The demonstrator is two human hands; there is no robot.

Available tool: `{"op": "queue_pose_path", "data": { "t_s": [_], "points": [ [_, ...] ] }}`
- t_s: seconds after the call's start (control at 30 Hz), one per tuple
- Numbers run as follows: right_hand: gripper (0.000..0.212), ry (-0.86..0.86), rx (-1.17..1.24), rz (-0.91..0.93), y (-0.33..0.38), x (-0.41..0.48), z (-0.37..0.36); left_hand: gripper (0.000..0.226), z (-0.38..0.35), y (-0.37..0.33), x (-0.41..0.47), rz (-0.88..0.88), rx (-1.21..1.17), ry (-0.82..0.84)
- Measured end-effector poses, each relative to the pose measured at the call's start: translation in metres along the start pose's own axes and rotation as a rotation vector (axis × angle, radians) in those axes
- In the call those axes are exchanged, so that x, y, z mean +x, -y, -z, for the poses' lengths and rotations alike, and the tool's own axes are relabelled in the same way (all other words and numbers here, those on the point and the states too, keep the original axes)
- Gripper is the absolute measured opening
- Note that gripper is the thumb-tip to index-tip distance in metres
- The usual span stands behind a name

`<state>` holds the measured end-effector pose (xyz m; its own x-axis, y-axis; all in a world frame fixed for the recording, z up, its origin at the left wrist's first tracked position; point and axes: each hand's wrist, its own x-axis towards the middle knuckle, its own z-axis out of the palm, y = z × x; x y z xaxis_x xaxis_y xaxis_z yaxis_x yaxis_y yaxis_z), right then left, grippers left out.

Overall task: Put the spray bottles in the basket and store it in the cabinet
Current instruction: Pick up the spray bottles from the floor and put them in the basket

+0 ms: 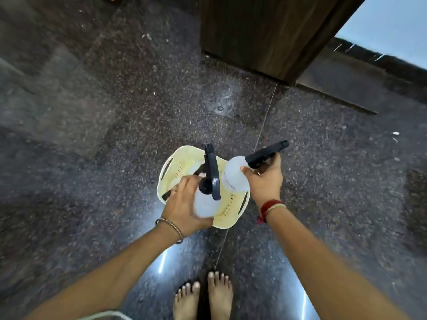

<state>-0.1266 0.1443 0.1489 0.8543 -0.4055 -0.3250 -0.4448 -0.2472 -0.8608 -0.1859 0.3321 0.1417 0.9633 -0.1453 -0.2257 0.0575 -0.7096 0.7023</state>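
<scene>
**Inspector A:** Head view: status of the hands?

**Inspector B:** Left hand (pixel 184 204) closed around a clear spray bottle (pixel 206 203), above the yellow basket (pixel 184 165). Right hand (pixel 265 181) closed on a second spray bottle (pixel 235 175), over the basket's right rim.

**Inspector A:** Clearance?

**Inspector B:** Basket sits on speckled floor (pixel 92 112); open floor all round. Wooden cabinet (pixel 265 31) stands well apart beyond.

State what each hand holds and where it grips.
Left hand: spray bottle, by the body. Right hand: second bottle, near the neck below its trigger head.
</scene>
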Motion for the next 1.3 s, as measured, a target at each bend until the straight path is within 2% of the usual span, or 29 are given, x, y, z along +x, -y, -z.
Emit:
{"op": "queue_pose_path", "data": {
  "t_s": [0.1,0.4,0.5,0.6,0.7,0.8,1.03,1.13,1.3],
  "points": [
    [0.056,0.004,-0.02,0.003,-0.021,-0.014,0.003,0.088,-0.017,0.009,-0.013,0.043,0.01,0.007],
    [0.061,0.0,0.094,-0.018,-0.061,-0.023,0.0,0.08,-0.051,0.029,-0.006,0.066,-0.036,-0.013],
    [0.066,0.014,0.142,-0.037,-0.069,-0.021,-0.006,0.067,-0.059,0.035,0.002,-0.014,-0.003,0.059],
    [0.071,0.025,0.17,-0.062,-0.077,-0.017,-0.012,0.036,-0.065,0.041,0.009,-0.104,0.072,0.11],
    [0.07,0.015,0.168,-0.076,-0.084,-0.012,-0.018,0.039,-0.071,0.046,0.014,-0.111,0.118,0.218],
    [0.07,0.025,0.17,-0.096,-0.09,-0.008,-0.021,0.039,-0.076,0.05,0.018,-0.064,0.075,0.237],
    [0.074,0.033,0.136,-0.085,-0.098,-0.001,-0.023,0.036,-0.084,0.065,0.024,-0.111,0.133,0.349],
    [0.074,0.052,0.114,-0.071,-0.102,0.003,-0.026,0.041,-0.084,0.069,0.03,-0.1,0.206,0.446],
    [0.08,0.088,0.096,-0.072,-0.109,0.009,-0.031,0.033,-0.08,0.073,0.041,-0.111,0.343,0.579]
  ]
}}
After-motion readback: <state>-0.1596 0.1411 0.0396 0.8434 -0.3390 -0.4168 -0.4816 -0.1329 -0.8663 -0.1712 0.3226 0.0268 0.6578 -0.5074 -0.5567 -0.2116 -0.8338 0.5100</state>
